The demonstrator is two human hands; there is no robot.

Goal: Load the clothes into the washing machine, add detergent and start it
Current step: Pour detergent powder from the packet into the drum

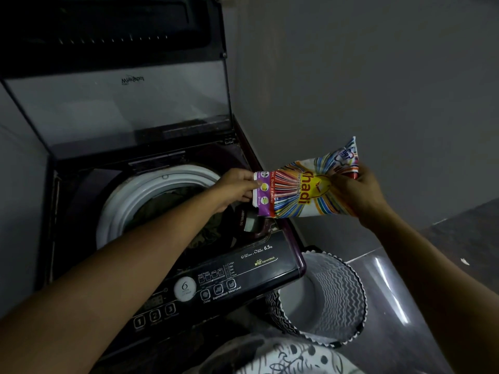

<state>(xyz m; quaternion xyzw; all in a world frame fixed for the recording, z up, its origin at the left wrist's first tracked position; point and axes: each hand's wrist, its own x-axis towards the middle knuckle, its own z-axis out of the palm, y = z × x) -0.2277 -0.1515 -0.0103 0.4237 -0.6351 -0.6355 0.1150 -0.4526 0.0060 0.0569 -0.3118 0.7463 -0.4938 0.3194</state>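
Both hands hold the detergent packet (302,190) at centre right, long axis crosswise: left hand (237,188) pinches its lower end nearest the drum (127,203) holding the clothes (172,203), right hand (359,193) grips the raised end, above what appears a dispenser tray (253,221), basket (332,290) lower right.

Arms outstretched — left hand (237,188), right hand (359,193), fingers (245,197) around one packet (297,193)

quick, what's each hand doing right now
Left hand: pinching the purple end of the colourful plastic detergent packet.
Right hand: gripping the packet's other end.
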